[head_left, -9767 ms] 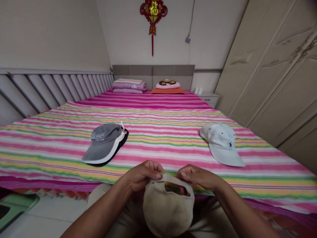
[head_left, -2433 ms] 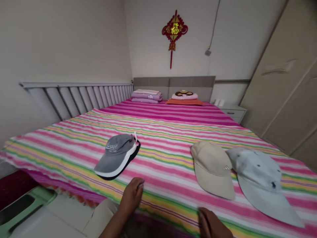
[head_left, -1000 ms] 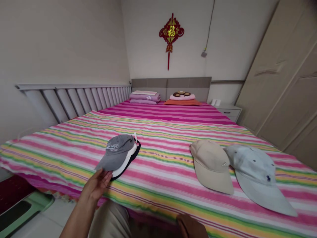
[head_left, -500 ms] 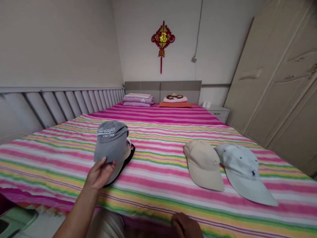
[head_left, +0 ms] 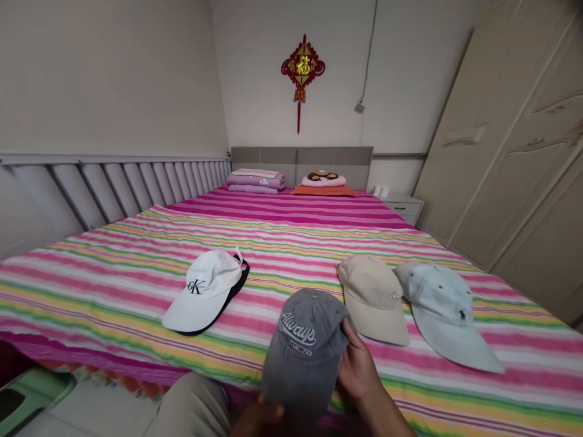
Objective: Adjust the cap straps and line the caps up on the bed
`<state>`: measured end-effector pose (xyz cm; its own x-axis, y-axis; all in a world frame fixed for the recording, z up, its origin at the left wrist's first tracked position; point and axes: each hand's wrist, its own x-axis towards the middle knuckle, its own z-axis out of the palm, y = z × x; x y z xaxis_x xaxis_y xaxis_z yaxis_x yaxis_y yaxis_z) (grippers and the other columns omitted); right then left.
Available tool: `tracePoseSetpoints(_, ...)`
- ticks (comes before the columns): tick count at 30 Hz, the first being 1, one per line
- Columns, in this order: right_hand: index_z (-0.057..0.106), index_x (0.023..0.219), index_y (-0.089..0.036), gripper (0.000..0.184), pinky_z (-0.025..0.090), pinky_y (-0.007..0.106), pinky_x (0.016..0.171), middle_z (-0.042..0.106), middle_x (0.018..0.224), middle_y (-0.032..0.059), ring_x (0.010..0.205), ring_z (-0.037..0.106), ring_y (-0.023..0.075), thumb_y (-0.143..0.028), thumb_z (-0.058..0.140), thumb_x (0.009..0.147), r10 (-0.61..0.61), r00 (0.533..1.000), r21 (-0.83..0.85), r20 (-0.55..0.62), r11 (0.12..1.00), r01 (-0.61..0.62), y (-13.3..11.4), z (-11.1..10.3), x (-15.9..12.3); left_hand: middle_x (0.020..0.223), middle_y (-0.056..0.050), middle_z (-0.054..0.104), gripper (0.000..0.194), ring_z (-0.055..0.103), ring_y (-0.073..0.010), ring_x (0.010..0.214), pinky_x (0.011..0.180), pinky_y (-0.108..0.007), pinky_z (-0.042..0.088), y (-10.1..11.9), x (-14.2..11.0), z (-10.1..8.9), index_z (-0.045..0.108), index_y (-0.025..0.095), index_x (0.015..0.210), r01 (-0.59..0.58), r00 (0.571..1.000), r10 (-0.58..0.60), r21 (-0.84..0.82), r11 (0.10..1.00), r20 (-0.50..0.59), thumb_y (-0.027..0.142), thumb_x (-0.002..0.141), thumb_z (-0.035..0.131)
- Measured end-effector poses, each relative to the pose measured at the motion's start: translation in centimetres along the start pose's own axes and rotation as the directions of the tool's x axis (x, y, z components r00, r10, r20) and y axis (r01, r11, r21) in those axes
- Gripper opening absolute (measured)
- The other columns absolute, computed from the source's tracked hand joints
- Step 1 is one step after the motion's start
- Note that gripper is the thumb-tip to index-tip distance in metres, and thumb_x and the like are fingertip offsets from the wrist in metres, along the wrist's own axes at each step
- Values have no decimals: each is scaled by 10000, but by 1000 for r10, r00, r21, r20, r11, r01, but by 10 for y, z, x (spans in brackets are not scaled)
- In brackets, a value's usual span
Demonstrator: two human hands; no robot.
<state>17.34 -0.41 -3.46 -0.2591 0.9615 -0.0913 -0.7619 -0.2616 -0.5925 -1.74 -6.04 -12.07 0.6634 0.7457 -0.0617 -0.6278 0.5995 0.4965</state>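
The grey cap [head_left: 304, 346] has left the stack at 9 o'clock, baring a white cap [head_left: 204, 289]. Both hands grip it: right hand [head_left: 359, 370] on its side, left hand [head_left: 259, 419] under the brim, where a loose hold might drop it off the bed [head_left: 291, 243].

A bedroom in a home. A wide bed [head_left: 319, 224] fills most of the room, covered with a sheet striped in pink, yellow, green and white. At its far end stands a padded grey headboard [head_left: 301, 159], with folded purple bedding [head_left: 255, 180] and a pink pillow on an orange cushion [head_left: 323, 182] laid against it. A red and gold knot ornament [head_left: 302, 68] hangs on the pale far wall above. A grey slatted rail [head_left: 113, 185] runs along the left side of the bed. On the right, tall beige wardrobe doors [head_left: 514, 158] line the wall, and a small white nightstand [head_left: 401, 206] sits in the far right corner.
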Motion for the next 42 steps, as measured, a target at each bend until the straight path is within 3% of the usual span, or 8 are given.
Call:
tracePoseSetpoints(9, 688, 793, -161, 388, 424, 477, 867, 709, 866, 101, 973, 598, 289, -508, 541, 698, 148, 987, -55, 54, 988, -145, 4, -2, -10, 956, -94, 682, 363, 561, -244, 1035, 963, -387, 323, 32, 13, 4, 663, 158, 947, -80, 997, 78, -80, 994, -24, 398, 830, 416)
tracePoseSetpoints(15, 693, 692, -144, 316, 442, 459, 846, 714, 685, 101, 883, 636, 302, -451, 652, 629, 264, 964, -37, 25, 964, -263, -4, -9, -21, 884, -85, 703, 299, 521, -271, 1088, 995, -415, 287, 54, 34, 13, 688, 158, 860, -98, 994, 101, -56, 994, 45, 397, 743, 553)
tracePoseSetpoints(21, 683, 592, -184, 223, 450, 482, 829, 713, 672, 94, 879, 633, 322, -394, 731, 535, 108, 994, -73, 2, 991, -108, -12, -17, -29, 935, -90, 694, 318, 466, -330, 1137, 1001, -491, 259, 76, 39, 24, 703, 192, 824, -80, 979, 75, 21, 997, 187, 429, 619, 648)
tracePoseSetpoints(25, 675, 563, -198, 213, 440, 500, 834, 715, 678, 90, 892, 626, 336, -377, 760, 486, 91, 995, -94, 40, 992, -87, -12, -20, -36, 918, -109, 692, 363, 453, -352, 1141, 982, -510, 280, 84, 37, 35, 702, 158, 762, 6, 994, -14, 74, 997, 107, 476, 600, 637)
tracePoseSetpoints(29, 684, 643, -180, 371, 427, 509, 841, 714, 762, 120, 942, 606, 333, -542, 672, 564, 70, 996, -123, 57, 990, -62, -12, -17, -43, 878, -113, 696, 349, 497, -346, 1097, 959, -505, 315, 89, 36, 51, 687, 132, 833, 46, 999, -46, 88, 995, -1, 397, 610, 647)
tracePoseSetpoints(32, 679, 777, -171, 354, 435, 494, 832, 710, 819, 126, 934, 612, 322, -477, 676, 599, 52, 998, -148, 47, 988, -45, -13, -13, -46, 785, -107, 704, 276, 570, -340, 995, 921, -490, 363, 90, 33, 57, 680, 121, 788, -21, 999, 24, 118, 993, -22, 279, 562, 687)
tracePoseSetpoints(37, 641, 922, -191, 453, 449, 459, 815, 709, 841, 101, 878, 634, 312, -268, 767, 494, 51, 998, -162, 41, 986, -43, -10, -12, -53, 687, -61, 698, 316, 648, -290, 798, 795, -413, 466, 87, 27, 58, 668, 139, 778, -127, 989, 138, 174, 977, -52, 225, 484, 749)
tracePoseSetpoints(42, 658, 753, -200, 369, 434, 466, 829, 699, 851, 114, 932, 609, 315, -521, 668, 571, 51, 998, -161, 31, 986, -45, -9, -14, -58, 646, -35, 676, 299, 641, -174, 615, 590, -244, 483, 85, 24, 64, 665, 133, 793, -155, 977, 186, 252, 955, -103, 240, 529, 758)
